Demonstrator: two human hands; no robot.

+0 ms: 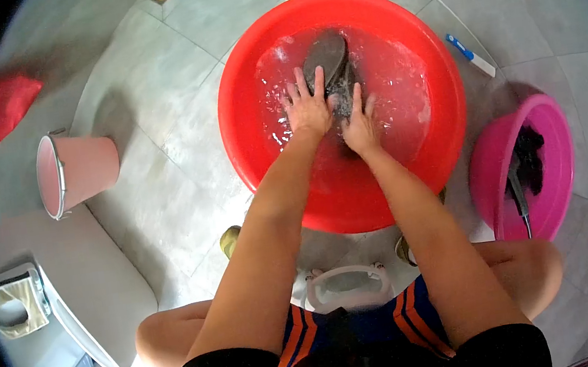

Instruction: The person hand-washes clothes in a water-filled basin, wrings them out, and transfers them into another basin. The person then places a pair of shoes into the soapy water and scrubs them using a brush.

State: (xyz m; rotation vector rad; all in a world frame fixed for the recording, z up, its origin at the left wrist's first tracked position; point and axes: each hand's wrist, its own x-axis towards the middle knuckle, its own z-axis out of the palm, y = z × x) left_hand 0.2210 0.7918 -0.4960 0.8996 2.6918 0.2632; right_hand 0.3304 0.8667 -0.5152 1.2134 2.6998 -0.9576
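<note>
A large red basin (239,146) of soapy water stands on the floor between my feet. In the water lies a dark grey, wet item (326,51) that looks like cloth, its upper part rounded and bulging above the surface. My left hand (309,109) rests at its lower left side with fingers spread, the fingertips touching it. My right hand (361,127) is just below and to the right of it, palm down, fingers apart and partly in the water. Neither hand grips anything. The item's lower part is hidden by the hands and cloudy water.
At right stands a magenta basin (483,181) holding a shower head (515,188) and dark cloth (530,156). A blue-and-white brush-like object (470,55) lies nearby. A pink bucket (88,170) is at left, above a toilet (65,310). A white stool (349,289) is beneath me.
</note>
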